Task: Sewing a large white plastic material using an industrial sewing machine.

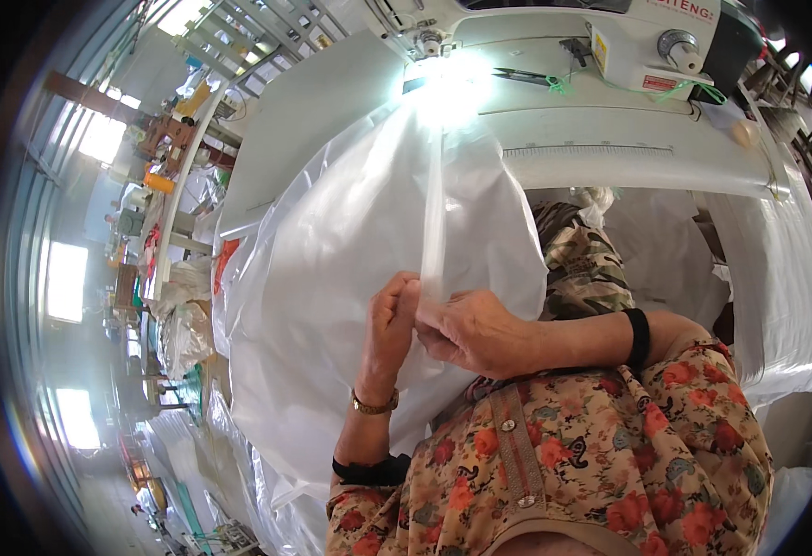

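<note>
A large sheet of white, glossy plastic-like fabric (332, 241) spreads over my lap and up onto the sewing machine table. Along it a narrow, pale folded strip (435, 204) runs from the brightly lit needle area down to my hands. My left hand (393, 320) is closed, pinching the strip's lower end from the left. Close against it, my right hand (475, 329) is closed on the same strip from the right, fingers curled. Glare from the lamp hides the needle and presser foot of the sewing machine (652, 46).
Black thread snips (520, 74) lie on the machine bed beside green thread (559, 86). A ruler scale (591, 148) runs along the table's front edge. At right hangs a translucent plastic roll (777, 269). Bags and bundles (186, 338) crowd the left side.
</note>
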### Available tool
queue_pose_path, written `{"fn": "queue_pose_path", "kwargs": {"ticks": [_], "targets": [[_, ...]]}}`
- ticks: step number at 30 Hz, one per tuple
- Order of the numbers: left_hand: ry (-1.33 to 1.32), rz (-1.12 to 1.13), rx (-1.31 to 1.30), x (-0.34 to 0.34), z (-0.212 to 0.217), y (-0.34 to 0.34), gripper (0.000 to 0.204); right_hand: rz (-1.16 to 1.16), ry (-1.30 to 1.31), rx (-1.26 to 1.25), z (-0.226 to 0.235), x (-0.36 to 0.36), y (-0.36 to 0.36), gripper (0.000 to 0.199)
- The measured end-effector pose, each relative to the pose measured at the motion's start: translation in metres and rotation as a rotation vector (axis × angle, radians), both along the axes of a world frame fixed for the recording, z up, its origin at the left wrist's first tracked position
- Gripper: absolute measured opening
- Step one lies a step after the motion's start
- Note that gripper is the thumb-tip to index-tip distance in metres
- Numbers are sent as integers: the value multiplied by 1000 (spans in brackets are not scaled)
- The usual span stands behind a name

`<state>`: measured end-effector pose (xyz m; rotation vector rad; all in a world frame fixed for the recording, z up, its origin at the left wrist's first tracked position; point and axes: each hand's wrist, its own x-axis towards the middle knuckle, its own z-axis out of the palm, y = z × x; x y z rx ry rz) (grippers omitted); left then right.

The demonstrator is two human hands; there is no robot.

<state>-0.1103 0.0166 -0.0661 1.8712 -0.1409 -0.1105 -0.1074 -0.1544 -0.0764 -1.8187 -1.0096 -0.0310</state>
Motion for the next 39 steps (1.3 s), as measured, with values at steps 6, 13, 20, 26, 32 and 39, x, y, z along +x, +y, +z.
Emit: {"fn": "queue_pose_path", "kwargs": {"ticks": [6,13,20,26,32,39], "targets": [[108,46,-164,1,-3,-6,15,69,-136,-53,-16,7,-6,17],[-120,229,45,-1,17,-1,14,-823,-207,83,-51,36,-74,48],[-174,179,36,5,48,-26,11,-408,842,292,-93,37,-91,32],[-204,12,121,12,58,-42,11,75,1186,553,-36,15,-77,29],[-190,-81,212,14,55,-54,11,-154,571,307,-8,-2,-70,14],[-158,-123,282,12,35,-51,8,-213,348,94,19,-4,-61,18]]}}
